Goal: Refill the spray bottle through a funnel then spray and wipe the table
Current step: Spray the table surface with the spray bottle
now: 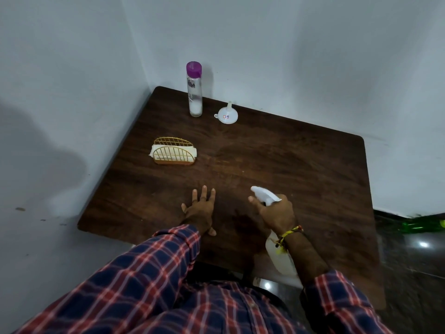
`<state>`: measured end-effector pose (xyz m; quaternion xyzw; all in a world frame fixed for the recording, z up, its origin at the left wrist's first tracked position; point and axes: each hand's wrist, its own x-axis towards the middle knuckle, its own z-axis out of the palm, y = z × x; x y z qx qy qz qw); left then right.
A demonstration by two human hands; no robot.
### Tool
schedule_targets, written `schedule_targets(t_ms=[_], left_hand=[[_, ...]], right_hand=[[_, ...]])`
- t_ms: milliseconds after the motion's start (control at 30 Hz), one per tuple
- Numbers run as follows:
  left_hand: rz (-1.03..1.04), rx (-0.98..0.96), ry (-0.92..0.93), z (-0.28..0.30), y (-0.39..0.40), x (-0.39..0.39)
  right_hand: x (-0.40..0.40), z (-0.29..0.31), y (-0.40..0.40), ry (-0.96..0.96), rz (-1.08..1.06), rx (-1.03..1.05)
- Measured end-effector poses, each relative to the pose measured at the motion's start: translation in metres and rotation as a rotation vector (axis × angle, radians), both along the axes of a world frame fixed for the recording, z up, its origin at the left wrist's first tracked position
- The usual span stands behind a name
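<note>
The right hand (277,214) grips one white plastic spray bottle (279,256) around its neck, fingers curled under the trigger head, whose nozzle points away from the person over the table (301,169). The bottle's translucent body hangs below the wrist, near the table's front edge; a yellow thread band circles that wrist. No writing can be read on the bottle.

Just beside the grip, toward the wall corner, the left hand (201,209) lies flat on the dark wood-grain tabletop, fingers straight and spread, holding nothing.

Well beyond the grip, near the far edge, one small white plastic funnel (227,114) stands mouth-down with its spout up; it bears a small red-and-blue sticker, too small to read. Beside the funnel stands one tall clear cylindrical bottle (194,92) with a purple cap, upright, its markings illegible, a white fill in its lower part.

Between that bottle and the left hand sits one gold wire napkin holder (173,153) with arched sides, white paper napkins inside.
</note>
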<state>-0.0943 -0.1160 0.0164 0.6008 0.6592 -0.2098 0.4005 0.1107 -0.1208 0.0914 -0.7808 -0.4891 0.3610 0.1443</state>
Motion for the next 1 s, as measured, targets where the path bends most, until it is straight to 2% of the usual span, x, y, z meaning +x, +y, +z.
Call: schedule_targets(t_ms=[167,300,400,500,600,867,1000], left_hand=[[0.017,-0.002,0.009,0.001,0.001,0.001],[0.028,-0.029,0.026,0.004,0.003,0.006],[0.040,-0.031,0.051,0.007,0.006,0.012],[0.042,-0.041,0.070,0.006,0.009,0.016],[0.043,-0.057,0.091,0.005,0.011,0.017],[0.119,-0.037,0.111,0.008,0.017,0.031],[0.118,-0.056,0.110,0.006,0.019,0.031]], right_hand=[[0.003,-0.008,-0.021,-0.155,0.253,-0.173],[0.018,-0.007,-0.019,-0.209,0.326,-0.215],[0.032,0.014,-0.008,-0.229,0.228,-0.087],[0.053,0.027,0.007,-0.248,-0.030,0.055],[0.066,0.035,0.019,-0.205,-0.166,0.044],[0.075,0.029,-0.015,-0.271,0.119,-0.162],[0.060,0.021,-0.029,-0.314,0.346,-0.273]])
